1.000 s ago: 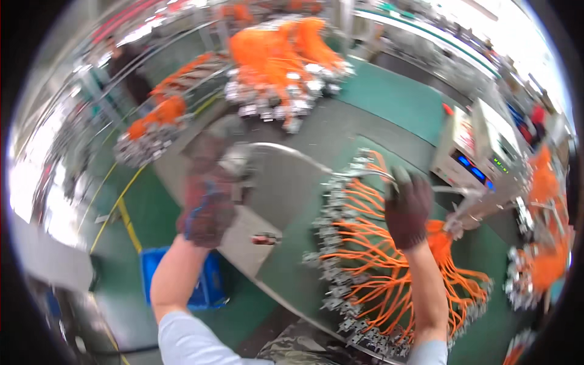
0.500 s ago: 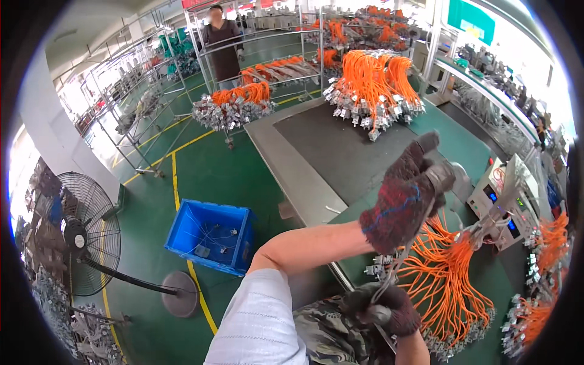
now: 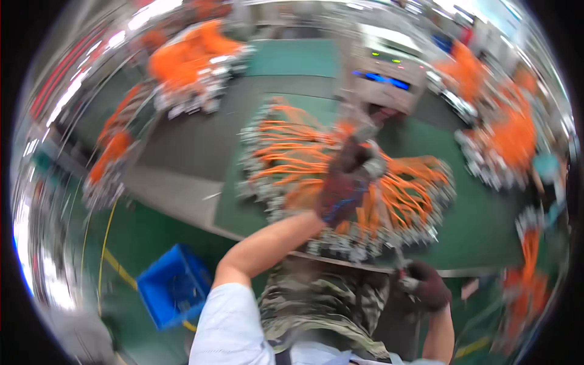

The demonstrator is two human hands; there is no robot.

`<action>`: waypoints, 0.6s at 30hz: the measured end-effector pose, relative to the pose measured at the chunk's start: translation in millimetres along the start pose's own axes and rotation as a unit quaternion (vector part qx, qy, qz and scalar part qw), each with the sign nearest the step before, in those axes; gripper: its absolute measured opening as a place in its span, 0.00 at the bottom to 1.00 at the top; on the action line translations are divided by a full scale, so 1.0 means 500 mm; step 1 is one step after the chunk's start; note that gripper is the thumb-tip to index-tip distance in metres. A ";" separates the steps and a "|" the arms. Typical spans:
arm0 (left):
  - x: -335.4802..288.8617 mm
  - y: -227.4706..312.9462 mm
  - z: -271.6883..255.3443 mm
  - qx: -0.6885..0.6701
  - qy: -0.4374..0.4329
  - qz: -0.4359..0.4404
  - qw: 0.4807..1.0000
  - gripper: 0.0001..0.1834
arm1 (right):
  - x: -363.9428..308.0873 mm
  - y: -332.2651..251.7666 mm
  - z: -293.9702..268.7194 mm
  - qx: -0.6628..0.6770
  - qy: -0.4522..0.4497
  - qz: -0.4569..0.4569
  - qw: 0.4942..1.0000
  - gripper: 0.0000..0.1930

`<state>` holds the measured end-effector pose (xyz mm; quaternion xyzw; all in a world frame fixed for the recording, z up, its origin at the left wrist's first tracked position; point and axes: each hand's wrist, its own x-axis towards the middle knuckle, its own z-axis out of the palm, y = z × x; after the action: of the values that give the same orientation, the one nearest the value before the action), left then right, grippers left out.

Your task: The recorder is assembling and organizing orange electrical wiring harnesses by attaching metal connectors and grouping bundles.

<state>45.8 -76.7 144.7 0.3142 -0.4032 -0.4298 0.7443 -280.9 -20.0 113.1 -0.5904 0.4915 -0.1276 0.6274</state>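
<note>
Two gloved hands work close to the near edge of the worktop [image 3: 173,190]. The left hand [image 3: 342,185] is over the middle of a spread of orange cables [image 3: 398,185], its fingers drawn in near the upper end of a pale strand [image 3: 398,258]; blur hides whether it pinches the strand. The right hand [image 3: 429,287] is lower, just off the worktop's near edge, its fingers curled round the strand's lower end.

The orange cables lie fanned on a green mat [image 3: 480,210], their grey connectors [image 3: 255,173] forming a ragged border on the left, near and right sides. The left hand and forearm [image 3: 271,244] cover part of the fan and block the view of the cables beneath. Just beyond the cables' gathered end stands a pale instrument box [image 3: 390,94] with blue and green displays, closing off the far side.

A heaped orange bundle [image 3: 190,61] occupies the far left of the worktop; more orange bundles [image 3: 508,137] crowd the right, and a blurred orange hank [image 3: 529,252] hangs lower down there. On the green floor [image 3: 137,219], left of the worktop, sits a blue bin [image 3: 152,298], near a yellow line [image 3: 108,228]. Camouflage cloth [image 3: 316,298] covers the person's lap, beneath the worktop's edge.
</note>
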 end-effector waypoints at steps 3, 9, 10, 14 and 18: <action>-0.004 -0.028 0.055 0.037 -0.106 -0.055 0.992 0.24 | -0.022 0.024 -0.019 -0.105 -0.088 -0.001 0.991 0.17; 0.077 -0.117 0.118 0.090 -0.251 -0.102 0.958 0.15 | -0.038 0.037 -0.101 -0.105 -0.028 0.038 0.993 0.16; 0.103 -0.132 0.110 0.119 -0.275 -0.111 0.948 0.15 | -0.029 0.027 -0.128 -0.083 -0.003 0.031 0.996 0.15; 0.190 -0.249 0.080 0.483 -0.335 0.045 0.808 0.18 | 0.060 -0.058 -0.276 0.153 0.174 -0.093 0.968 0.17; 0.216 -0.365 0.143 0.583 -0.353 0.035 0.731 0.30 | 0.215 -0.172 -0.438 0.121 0.194 -0.261 0.938 0.20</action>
<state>-54.0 -260.8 65.9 0.4978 -0.8190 -0.1639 0.2338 -360.8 -257.3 176.7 -0.5816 0.4130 -0.4572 0.5312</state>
